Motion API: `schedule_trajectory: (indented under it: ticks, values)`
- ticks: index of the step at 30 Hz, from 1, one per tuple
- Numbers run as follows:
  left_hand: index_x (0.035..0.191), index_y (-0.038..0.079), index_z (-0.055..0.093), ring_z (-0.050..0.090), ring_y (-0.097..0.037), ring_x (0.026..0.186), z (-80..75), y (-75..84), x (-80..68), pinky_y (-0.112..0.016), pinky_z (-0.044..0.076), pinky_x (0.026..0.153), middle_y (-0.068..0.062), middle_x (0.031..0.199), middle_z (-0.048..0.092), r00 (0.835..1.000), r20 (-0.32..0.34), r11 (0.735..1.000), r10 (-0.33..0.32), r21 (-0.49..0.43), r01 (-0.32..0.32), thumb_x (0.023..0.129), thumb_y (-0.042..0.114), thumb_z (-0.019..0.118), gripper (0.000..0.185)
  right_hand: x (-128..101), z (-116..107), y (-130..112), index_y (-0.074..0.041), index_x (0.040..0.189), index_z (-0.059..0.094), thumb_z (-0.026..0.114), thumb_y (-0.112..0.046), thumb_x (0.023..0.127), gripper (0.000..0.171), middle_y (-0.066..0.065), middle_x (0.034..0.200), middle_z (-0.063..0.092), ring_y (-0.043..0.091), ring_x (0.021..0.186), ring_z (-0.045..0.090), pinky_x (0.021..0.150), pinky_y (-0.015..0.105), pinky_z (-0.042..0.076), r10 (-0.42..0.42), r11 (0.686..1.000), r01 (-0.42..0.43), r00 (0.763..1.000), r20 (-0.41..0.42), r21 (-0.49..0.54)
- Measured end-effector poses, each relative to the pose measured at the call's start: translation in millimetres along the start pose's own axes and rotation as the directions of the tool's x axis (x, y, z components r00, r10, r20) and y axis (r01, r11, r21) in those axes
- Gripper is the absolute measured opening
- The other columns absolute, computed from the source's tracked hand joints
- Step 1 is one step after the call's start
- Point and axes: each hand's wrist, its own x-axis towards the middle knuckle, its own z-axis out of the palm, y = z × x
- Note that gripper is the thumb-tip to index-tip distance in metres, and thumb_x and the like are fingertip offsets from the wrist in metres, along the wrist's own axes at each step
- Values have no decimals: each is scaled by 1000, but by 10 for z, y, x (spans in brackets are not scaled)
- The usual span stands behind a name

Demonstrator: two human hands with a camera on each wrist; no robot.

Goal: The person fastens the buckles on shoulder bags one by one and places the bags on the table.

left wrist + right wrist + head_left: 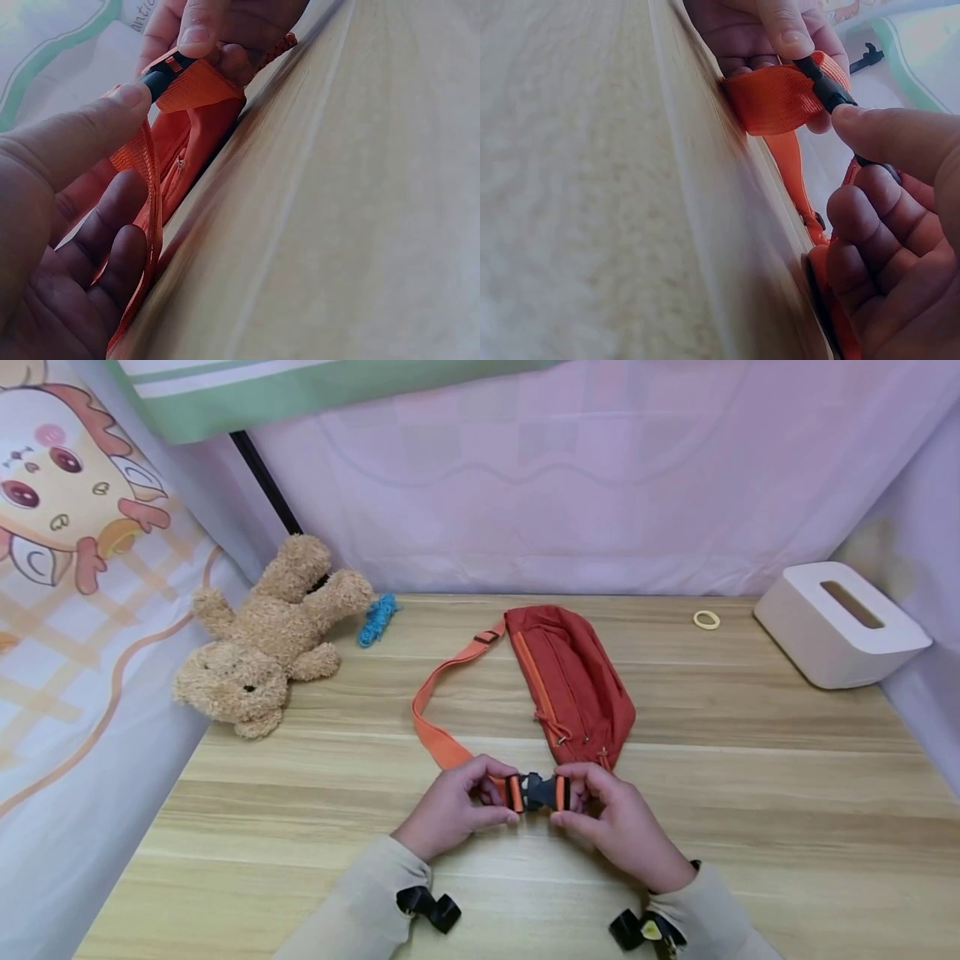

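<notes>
A black side-release buckle (538, 792) spans the space between both hands in the head view, its two halves together. My left hand (463, 806) pinches its left end, where the orange strap (431, 720) loops in. At the right end, my right hand (626, 827) pinches the other half between thumb and fingers. Behind the hands lies a red waist bag (573, 685) with an orange zip. Both wrist views show thumbs on the buckle (831, 91); the lower left-hand fingers (124, 259) are loosely bent beside the strap.
A brown teddy bear (273, 631) lies at the table's left edge, beside a bundle of blue cord (377, 620). Toward the back right are a pale yellow ring (707, 612) and a white tissue box (840, 627). Curtains (585, 477) hang behind the wooden table (750, 835).
</notes>
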Motion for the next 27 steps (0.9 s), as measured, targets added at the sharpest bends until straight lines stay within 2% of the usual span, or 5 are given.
schedule_trajectory:
  ticks: [7,14,20,27]
  values:
    - [128,24,66,64,-13,82,-11,-5,-9,-29,54,73,8,88,67,1000,-2,999,12,30,-12,83,20,84,48,-10,-44,-17,-13,129,64,84,-13,82,51,0,86,60,16,81,58,71,28,52,10,1000,-10,1000,1,-8]
    - [134,20,64,63,-11,80,-18,-7,-2,-29,53,72,9,85,66,999,29,998,28,64,-30,86,19,81,50,-15,-66,2,-14,130,64,83,-13,83,50,0,86,59,16,80,58,71,28,52,-2,1000,2,1000,20,-15]
    - [132,20,64,63,-12,78,-3,-6,11,-29,53,71,9,83,66,999,43,999,13,43,-15,86,19,81,48,-23,-55,10,-12,128,63,83,-12,83,49,1,88,59,17,82,57,71,27,51,-2,1000,2,1000,29,14]
    - [127,23,65,62,-13,75,11,7,-1,-28,52,68,8,80,65,1000,19,999,-6,37,5,84,20,83,46,-6,-14,23,-11,126,62,83,-13,83,48,2,89,59,19,85,57,73,27,51,12,999,-13,1000,27,40]
